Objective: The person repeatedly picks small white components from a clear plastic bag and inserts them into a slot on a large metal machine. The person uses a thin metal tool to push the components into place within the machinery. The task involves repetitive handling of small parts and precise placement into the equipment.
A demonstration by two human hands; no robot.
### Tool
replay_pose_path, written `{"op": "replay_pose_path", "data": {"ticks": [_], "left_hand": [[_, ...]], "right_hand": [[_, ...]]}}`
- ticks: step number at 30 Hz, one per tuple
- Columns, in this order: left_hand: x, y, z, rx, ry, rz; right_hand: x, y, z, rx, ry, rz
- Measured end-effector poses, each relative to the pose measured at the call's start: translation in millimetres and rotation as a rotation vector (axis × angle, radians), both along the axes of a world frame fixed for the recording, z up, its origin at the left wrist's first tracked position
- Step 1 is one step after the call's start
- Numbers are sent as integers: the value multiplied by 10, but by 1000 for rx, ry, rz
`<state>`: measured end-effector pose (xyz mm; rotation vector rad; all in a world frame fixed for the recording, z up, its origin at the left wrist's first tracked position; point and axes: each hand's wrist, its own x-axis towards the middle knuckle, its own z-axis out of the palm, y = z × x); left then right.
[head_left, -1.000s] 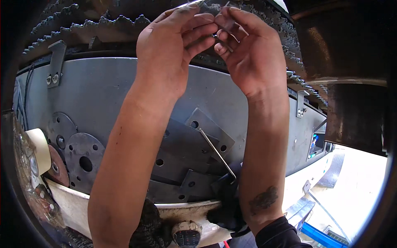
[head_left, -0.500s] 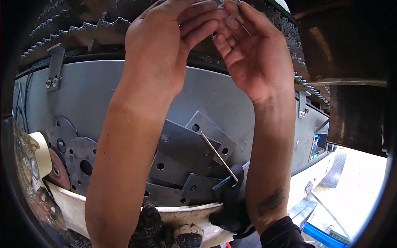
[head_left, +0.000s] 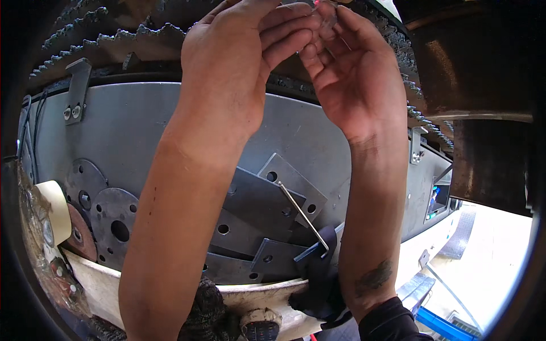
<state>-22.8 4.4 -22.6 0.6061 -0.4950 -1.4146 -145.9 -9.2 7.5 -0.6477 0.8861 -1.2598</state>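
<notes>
bare skin is filling the upper middle of the view: the left hand [head_left: 239,74] is curling its fingers inward toward the right hand [head_left: 352,79], and both sets of fingertips are meeting at the top edge around a small clear piece [head_left: 329,18] with a speck of pink at its tip. the right hand is showing its palm, half open, thumb and forefinger pinching that piece; the left hand's fingers are pressing in beside it, though whether they are gripping it too is hard to tell. behind the hands a toothed chain [head_left: 114,34] is arching across the top. below it a curved grey metal panel [head_left: 125,131] is spreading wide, carrying a small bolted bracket [head_left: 75,91] at the left and another bracket [head_left: 417,146] at the right. lower down, square steel plates with holes [head_left: 267,204] are lying stacked, with a long hex key [head_left: 301,213] resting across them. round steel discs [head_left: 114,219] are sitting to the left, beside a roll of pale tape [head_left: 54,204]. a blue object [head_left: 438,325] is showing at the lower right.
</notes>
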Motion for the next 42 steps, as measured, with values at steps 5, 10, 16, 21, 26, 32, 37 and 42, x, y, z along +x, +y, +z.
{"op": "replay_pose_path", "data": {"ticks": [5,10,16,21,26,32,37,42], "left_hand": [[-34,5,193,130,116,8],[19,24,176,110,166,-35],[-70,66,243,106,95,39],[-40,67,254,97,99,35],[-39,47,220,108,118,1],[-8,8,158,108,113,-20],[29,17,105,19,229,-108],[67,-22,97,66,159,-38]], "right_hand": [[79,12,156,124,40,-49],[115,28,176,107,27,-57],[65,12,120,67,5,-36],[78,27,145,69,-15,-14],[-24,79,247,88,-216,188],[-8,68,293,228,-368,254],[6,75,292,234,-341,192],[13,114,346,256,-432,232]]}}
